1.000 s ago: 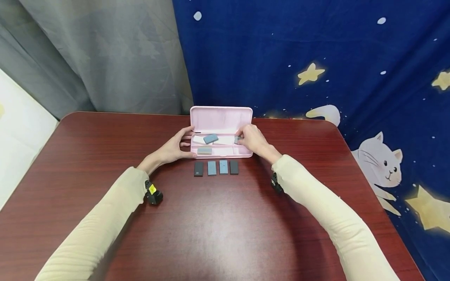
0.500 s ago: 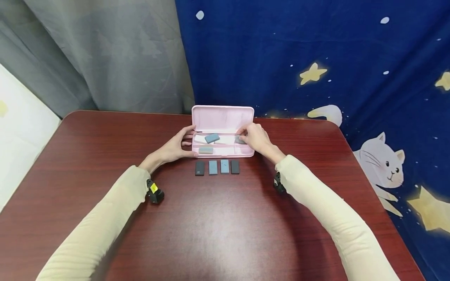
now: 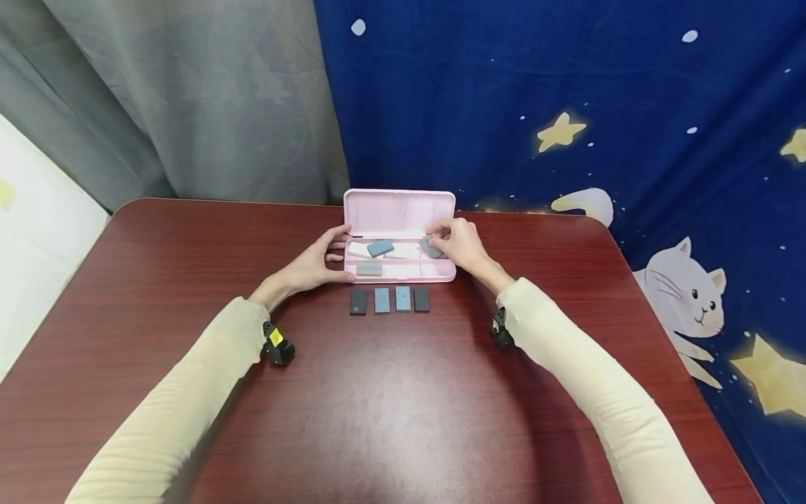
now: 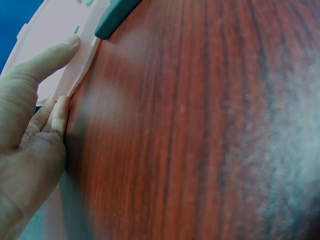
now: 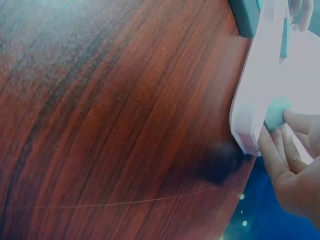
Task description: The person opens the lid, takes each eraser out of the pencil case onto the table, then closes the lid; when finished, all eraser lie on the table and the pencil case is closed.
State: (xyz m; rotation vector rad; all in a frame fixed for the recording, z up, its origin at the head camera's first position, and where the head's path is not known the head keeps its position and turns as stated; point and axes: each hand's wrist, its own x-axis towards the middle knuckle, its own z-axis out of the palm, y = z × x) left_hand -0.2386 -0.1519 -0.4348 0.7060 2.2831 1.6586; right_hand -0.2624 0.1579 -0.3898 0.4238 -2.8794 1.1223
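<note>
A grey eraser-like block (image 3: 431,248) is being handled at the right end of the rear compartment of a pink pencil case (image 3: 400,281); whether it is being set in or taken out cannot be told. It is pinched, tilted, between the thumb and fingers of the right hand (image 3: 462,245), which are held nearly together. The case's left end is gripped by the left hand (image 3: 308,268), its thumb and fingers spread wide, apparently as a brace. By judgement, a steady case and a careful turn of the block clear of the compartment walls are called for next.

The case is placed near the rear edge of the worktop (image 3: 403,406), between its rear corners, with its lid (image 3: 399,213) raised. In the rear compartment, a left white piece (image 3: 360,250) and a right white piece (image 3: 406,251) are seen, with a blue block (image 3: 380,248) lying askew, apparently over them. In the front compartment, a pale grey-blue block (image 3: 369,269) is laid toward the left corner.

Just before the case's front edge, four blocks are lined up: left dark (image 3: 358,302), left blue (image 3: 382,300), right blue (image 3: 403,299) and right dark (image 3: 421,299).
</note>
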